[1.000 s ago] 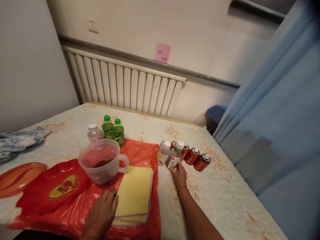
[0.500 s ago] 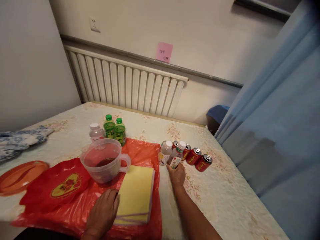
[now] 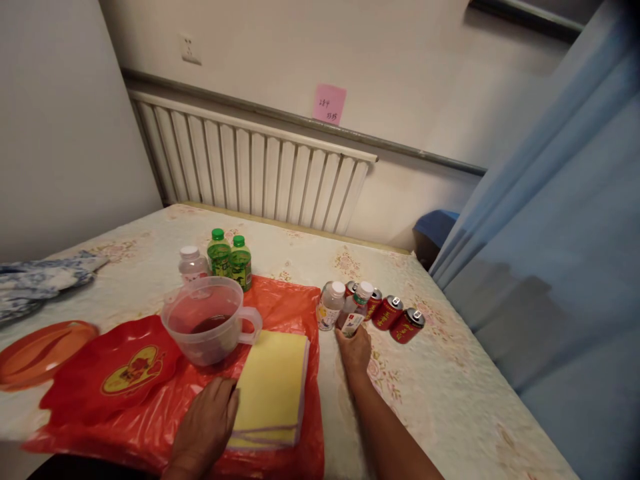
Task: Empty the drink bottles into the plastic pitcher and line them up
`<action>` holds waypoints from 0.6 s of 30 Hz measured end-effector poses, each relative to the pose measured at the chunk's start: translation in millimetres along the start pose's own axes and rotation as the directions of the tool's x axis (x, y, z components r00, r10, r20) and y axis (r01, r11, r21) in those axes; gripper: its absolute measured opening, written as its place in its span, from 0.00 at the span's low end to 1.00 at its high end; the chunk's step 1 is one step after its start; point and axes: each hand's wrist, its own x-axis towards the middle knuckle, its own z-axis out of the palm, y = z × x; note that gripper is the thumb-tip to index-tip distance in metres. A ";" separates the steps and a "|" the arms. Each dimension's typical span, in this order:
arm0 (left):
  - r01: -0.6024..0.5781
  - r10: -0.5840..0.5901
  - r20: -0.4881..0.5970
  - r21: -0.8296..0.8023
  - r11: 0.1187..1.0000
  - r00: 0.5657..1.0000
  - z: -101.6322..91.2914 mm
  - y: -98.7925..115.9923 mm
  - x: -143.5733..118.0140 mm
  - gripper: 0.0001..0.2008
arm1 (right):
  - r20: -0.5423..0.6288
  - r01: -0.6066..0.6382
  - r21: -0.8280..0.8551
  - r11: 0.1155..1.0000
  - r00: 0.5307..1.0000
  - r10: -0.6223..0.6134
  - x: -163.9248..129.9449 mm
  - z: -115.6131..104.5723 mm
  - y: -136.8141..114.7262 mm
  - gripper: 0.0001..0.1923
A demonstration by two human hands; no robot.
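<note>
Gripping white-capped bottle low with right hand, near 4 red cans. Resting left hand open, palm-down, by yellow stack. Likely light, smooth, squeezable; best held mid-body.

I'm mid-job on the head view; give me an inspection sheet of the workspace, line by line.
Surface: pale floral cloth, partly covered by crinkled red plastic sheet.
Job's things: clear plastic bottle with white cap, held; yellow rectangular stack on the sheet, material unclear.
Clutter: red metal cans, at least four; another white-capped clear bottle beside the held one; translucent plastic jug containing dark liquid; red scalloped plastic tray; orange oval plastic piece; two green-capped bottles; blue-and-white patterned fabric.
Hands: right hand around the held bottle's lower part; left hand flat at the stack's left edge, contact unclear.
Cables: nothing seen.
Surroundings: white ribbed radiator; pink paper note; white wall socket; blue curtain, right.
</note>
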 end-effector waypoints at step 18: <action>0.001 -0.001 -0.010 -0.007 1.000 1.000 4.6 -4.5 -2.2 0.14 | 0.016 0.035 0.005 0.999 0.999 -0.035 4.2 5.3 6.0 0.22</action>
